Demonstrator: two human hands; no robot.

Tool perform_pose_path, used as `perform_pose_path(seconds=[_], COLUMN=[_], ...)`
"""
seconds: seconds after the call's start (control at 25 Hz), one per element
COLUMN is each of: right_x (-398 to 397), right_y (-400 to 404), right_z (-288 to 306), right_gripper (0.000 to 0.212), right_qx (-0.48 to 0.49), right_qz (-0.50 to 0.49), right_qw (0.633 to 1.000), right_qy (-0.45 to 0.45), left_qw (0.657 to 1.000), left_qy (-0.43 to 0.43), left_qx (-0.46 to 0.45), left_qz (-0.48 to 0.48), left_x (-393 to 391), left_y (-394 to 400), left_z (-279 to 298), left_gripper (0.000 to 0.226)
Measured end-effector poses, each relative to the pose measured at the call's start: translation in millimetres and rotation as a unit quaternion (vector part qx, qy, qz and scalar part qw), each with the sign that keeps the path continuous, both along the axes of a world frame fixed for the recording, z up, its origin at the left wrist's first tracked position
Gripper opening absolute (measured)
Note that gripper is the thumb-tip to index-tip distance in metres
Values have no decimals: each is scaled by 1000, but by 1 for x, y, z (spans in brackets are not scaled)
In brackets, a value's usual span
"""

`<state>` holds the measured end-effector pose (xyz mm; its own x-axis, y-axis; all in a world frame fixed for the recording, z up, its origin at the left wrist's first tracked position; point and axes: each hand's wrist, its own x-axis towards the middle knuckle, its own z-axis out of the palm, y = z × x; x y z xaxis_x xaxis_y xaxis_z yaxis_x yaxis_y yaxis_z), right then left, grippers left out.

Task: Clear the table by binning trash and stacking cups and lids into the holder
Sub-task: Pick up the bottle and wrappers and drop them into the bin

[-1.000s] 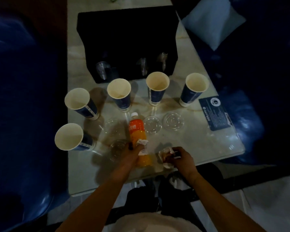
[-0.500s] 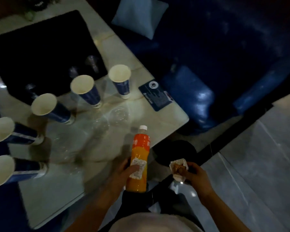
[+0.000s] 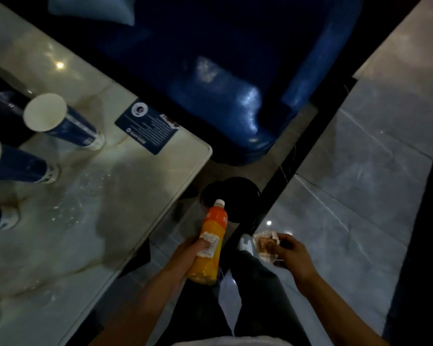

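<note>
Head view, only one camera. Left hand [image 3: 189,252] grip is wrapped around the lower body of an orange drink bottle [image 3: 210,243], white cap up and tilted away from the person, held off the bench edge over the floor. A small white packet [image 3: 208,242] is pinned against the bottle under the thumb. Cap end points toward a dark round bin [image 3: 231,193] on the floor, just past the bench corner; the bottle overlaps the bin's near rim in view, can't tell if it touches.

Right hand [image 3: 291,255] grip is clenched on a crumpled white wrapper [image 3: 266,244] with something brownish inside, held over the grey floor tiles [image 3: 348,196], to the right of the bottle and apart from it.

Bench [image 3: 160,186], pale marble-look top, fills the left side. Blue-and-white paper cups stand open near its left edge: one [image 3: 58,122] next to a dark blue card [image 3: 148,127], another [image 3: 18,164] below it, a third [image 3: 0,218] mostly cut off. Clear plastic lids [image 3: 93,179] lie flat on the bench, faint and hard to count. Black holder [image 3: 0,116] only partly visible at far left behind the cups.

Blue seat [image 3: 235,96] sits beyond the bench corner.
</note>
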<state>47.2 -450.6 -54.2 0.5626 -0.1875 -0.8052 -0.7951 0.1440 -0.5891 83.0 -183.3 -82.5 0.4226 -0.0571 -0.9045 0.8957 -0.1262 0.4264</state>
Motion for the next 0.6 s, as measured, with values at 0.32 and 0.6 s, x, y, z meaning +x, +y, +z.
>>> perform_pose_path(seconds=[0.32, 0.6], right_x=[9, 38], right_y=[-1, 5], right_z=[-115, -250], right_gripper=[23, 30], right_qx=[-61, -121], right_qz=[0, 32], right_qw=[995, 985], right_qy=[84, 118], left_qw=[993, 981], left_qy=[101, 152], left_qx=[38, 71], left_qz=[-56, -95], left_x=[12, 50], left_y=[-8, -45], left_z=[-114, -229], left_gripper=[35, 30])
